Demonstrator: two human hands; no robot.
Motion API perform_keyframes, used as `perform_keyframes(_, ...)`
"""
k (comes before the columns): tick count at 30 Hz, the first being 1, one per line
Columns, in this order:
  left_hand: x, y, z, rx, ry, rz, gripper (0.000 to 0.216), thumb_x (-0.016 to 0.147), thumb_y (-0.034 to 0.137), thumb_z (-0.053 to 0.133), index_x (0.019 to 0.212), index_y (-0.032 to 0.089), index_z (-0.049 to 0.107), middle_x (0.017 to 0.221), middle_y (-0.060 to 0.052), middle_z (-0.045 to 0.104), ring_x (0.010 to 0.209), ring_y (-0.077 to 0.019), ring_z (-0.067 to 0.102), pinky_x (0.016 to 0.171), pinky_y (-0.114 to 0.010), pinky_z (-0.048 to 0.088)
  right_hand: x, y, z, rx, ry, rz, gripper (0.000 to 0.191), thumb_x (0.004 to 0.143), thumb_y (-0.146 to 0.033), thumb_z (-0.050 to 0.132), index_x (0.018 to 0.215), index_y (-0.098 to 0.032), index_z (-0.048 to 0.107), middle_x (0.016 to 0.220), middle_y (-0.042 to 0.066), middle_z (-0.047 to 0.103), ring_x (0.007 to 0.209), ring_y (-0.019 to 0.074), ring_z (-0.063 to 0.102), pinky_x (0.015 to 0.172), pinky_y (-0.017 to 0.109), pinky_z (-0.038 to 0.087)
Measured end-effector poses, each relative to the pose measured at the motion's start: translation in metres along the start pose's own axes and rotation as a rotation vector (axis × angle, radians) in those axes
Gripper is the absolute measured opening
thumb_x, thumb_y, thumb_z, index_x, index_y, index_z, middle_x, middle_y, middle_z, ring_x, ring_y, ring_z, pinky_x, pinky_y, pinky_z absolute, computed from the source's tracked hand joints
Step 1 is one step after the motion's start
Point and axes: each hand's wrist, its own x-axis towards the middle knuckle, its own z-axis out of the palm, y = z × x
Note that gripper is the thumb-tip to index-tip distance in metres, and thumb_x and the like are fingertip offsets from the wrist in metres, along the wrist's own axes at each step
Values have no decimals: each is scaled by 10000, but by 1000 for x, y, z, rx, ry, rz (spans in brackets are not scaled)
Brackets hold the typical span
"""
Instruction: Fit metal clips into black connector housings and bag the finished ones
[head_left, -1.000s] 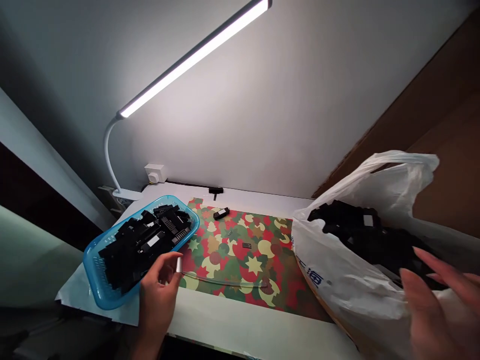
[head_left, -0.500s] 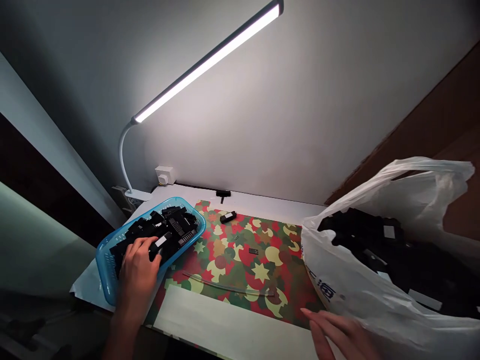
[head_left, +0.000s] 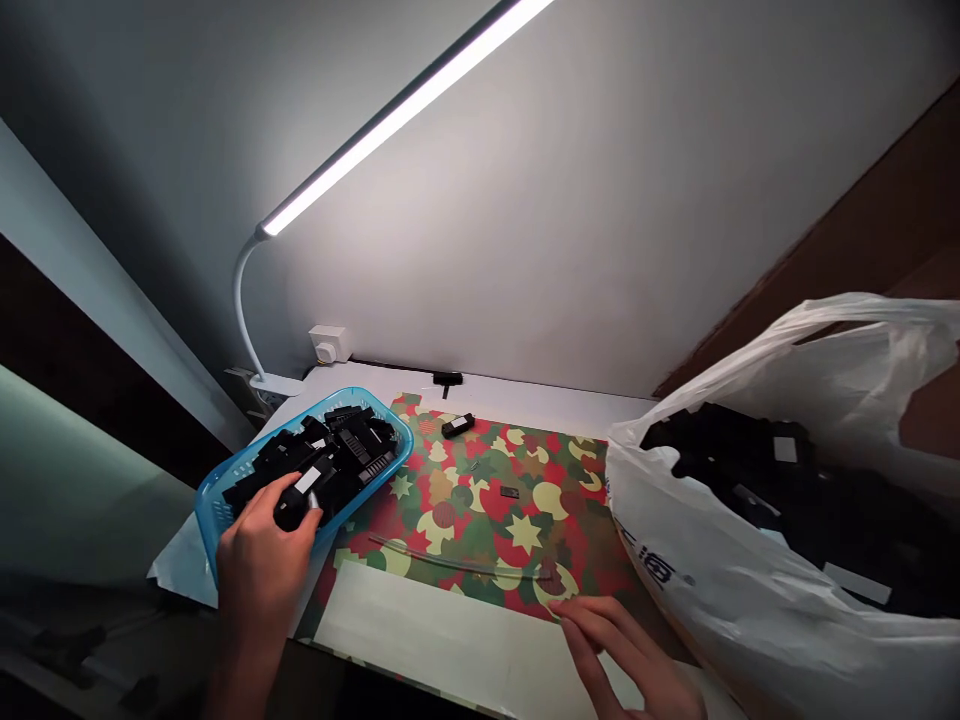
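Observation:
My left hand (head_left: 266, 545) is at the near side of a blue plastic basket (head_left: 206, 530), thumb and fingers closed on a small black plastic piece with a white label (head_left: 309, 480). Around it the basket holds many dark plastic parts (head_left: 352, 440). My right hand (head_left: 622, 650) hovers over the table's front with thumb and index finger pinched together. Whatever that pinch holds, if anything, is too small to make out. Just beyond those fingertips, a thin clear strip (head_left: 457, 563) lies across the camouflage-patterned sheet (head_left: 480, 520).
On the sheet rest another labelled black piece (head_left: 458, 426) and a small flat dark part (head_left: 510, 492). A black item (head_left: 448, 379) lies near the wall. To the right stands a white plastic bag (head_left: 675, 520) full of black parts. A lamp (head_left: 405, 110) reaches overhead.
My right hand has moved left and slightly up, toward the end of the clear strip. My left hand has drawn slightly left, with the labelled piece now tilted more in its grip.

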Motion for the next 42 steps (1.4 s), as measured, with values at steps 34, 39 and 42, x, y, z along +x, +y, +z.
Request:
perform_keyframes(34,-163,74,83,-1059,-1161,-684,793,760,941,606,1018,191,584,488,96,421,452,-83,238,476,-235,236,6,-21,45,813,210,721,494,788,-294,938,1239,-232,745,954,61,819,908,256,817,890,414,700)
perform_keyframes(39,-170,69,88,-1039,-1183,-699,863,744,961,591,1132,190,567,480,126,367,449,-76,154,445,-213,157,7,-25,46,829,209,720,464,825,-280,902,1254,-235,732,937,43,770,918,221,773,914,381,668)
perform_keyframes(42,-172,68,88,-1029,-1166,-680,881,762,955,582,1197,189,566,509,129,352,469,-81,151,453,-212,180,4,-25,48,879,222,780,486,801,-285,918,1247,-229,733,931,40,763,912,213,766,897,362,661)
